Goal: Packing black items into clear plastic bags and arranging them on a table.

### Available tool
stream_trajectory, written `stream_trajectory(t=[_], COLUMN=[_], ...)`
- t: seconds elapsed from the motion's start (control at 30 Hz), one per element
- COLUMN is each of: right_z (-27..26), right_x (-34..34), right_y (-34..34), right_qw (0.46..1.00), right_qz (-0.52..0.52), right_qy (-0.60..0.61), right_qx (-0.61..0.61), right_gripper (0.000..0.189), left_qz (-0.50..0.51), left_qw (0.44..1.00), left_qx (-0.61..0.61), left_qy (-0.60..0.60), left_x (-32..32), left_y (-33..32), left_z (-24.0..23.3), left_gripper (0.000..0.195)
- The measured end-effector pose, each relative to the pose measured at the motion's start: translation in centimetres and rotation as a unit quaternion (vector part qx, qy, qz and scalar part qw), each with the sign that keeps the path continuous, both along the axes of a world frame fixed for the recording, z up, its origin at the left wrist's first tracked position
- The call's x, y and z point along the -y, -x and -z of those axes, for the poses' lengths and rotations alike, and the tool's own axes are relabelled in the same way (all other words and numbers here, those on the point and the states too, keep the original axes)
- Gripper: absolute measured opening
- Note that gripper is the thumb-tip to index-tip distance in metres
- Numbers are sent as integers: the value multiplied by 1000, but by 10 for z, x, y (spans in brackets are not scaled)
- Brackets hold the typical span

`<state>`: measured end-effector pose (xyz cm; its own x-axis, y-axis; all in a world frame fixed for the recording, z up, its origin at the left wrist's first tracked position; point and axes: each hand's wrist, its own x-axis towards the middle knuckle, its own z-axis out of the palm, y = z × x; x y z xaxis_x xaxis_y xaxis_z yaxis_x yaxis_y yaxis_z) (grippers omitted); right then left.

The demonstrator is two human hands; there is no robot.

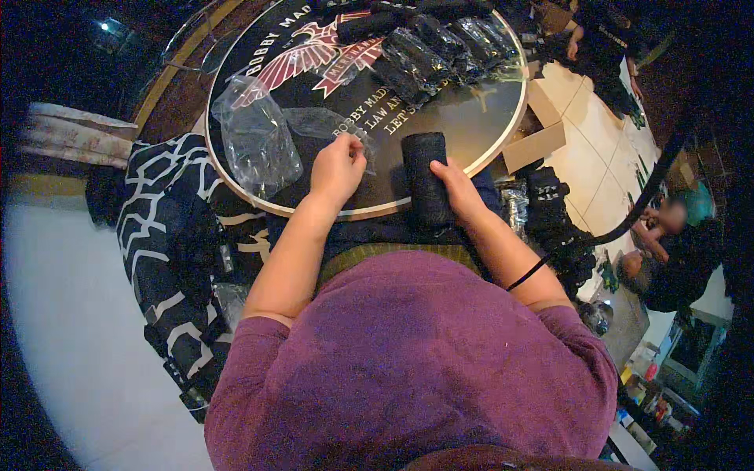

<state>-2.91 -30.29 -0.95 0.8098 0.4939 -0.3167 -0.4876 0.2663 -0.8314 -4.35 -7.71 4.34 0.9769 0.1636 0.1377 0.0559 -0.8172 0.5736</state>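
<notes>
My right hand (459,185) grips a black cylindrical roll, seemingly fabric (425,176), upright at the near edge of a round table (400,203). The thumb lies along the roll's right side; the other fingers are hidden behind it. To its left, my left hand (340,168) has its fingers pinched together on thin clear plastic film (315,120), which spreads out behind and beside the fingertips. A crumpled clear plastic bag (256,138) lies on the table's left part. Whether the film and that bag are one piece, I cannot tell.
Several black bundles in clear plastic (418,53) lie at the table's far side. An open cardboard box (536,147) stands right of the table. Black packages (548,194) are piled below it. Patterned black fabric (165,194) is at left. Other people (660,235) sit at the right.
</notes>
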Motion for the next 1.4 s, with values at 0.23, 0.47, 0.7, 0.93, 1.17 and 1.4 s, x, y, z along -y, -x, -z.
stream_trajectory(t=[0.23, 0.47, 0.7, 0.93, 1.17, 1.4], right_z=[-21, -30, -39, -48, -68, -42], right_x=[-17, -23, -28, -26, -25, -24], right_y=[2, 8, 18, 27, 28, 31], right_qw=[929, 956, 917, 826, 782, 855], right_qz=[-193, -126, -69, -67, -195, -64], right_qy=[50, 0, 140, 178, 278, 215], right_qx=[311, 263, 366, 531, 523, 467], right_gripper=[71, 73, 72, 71, 75, 80], left_qz=[23, 71, 79, 98, 182, 198], left_qw=[997, 993, 992, 987, 980, 979], left_qx=[-42, 35, 12, 39, 5, 44], left_qy=[69, 89, 97, 121, 84, 16], left_x=[4, -7, -9, -9, -9, -9], left_y=[13, 30, 42, 43, 46, 49], left_z=[-25, -37, -48, -48, -59, -60], left_gripper=[17, 16, 24, 26, 27, 28])
